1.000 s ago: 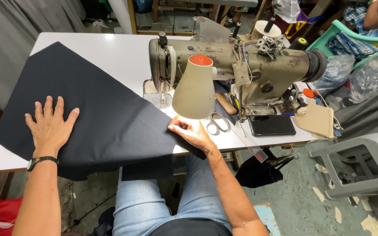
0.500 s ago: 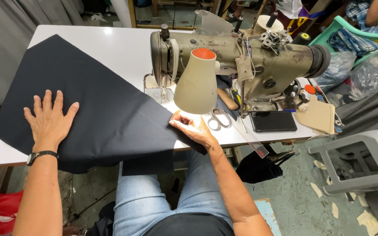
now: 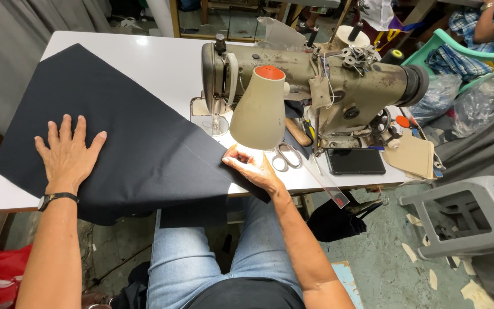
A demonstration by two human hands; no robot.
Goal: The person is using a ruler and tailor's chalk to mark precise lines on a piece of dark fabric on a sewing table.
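Currently pressed flat, fingers spread, on black fabric (image 3: 127, 143) left of sewing machine (image 3: 315, 86): left hand (image 3: 70, 154). Pinching fabric edge under lamp shade (image 3: 260, 111), just in front of machine: right hand (image 3: 253, 166). Fabric spread across white worktop (image 3: 161, 63), front edge overhanging. Risk: slippage off worktop if pressure eases; snagging on scissors (image 3: 286, 155) beside right hand. No containers visible holding anything.

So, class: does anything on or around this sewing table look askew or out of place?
The dark fabric lies skewed, one corner drooping off the table's front edge. Pale scraps litter the floor. The left hand lies flat on it; the right hand at its edge.
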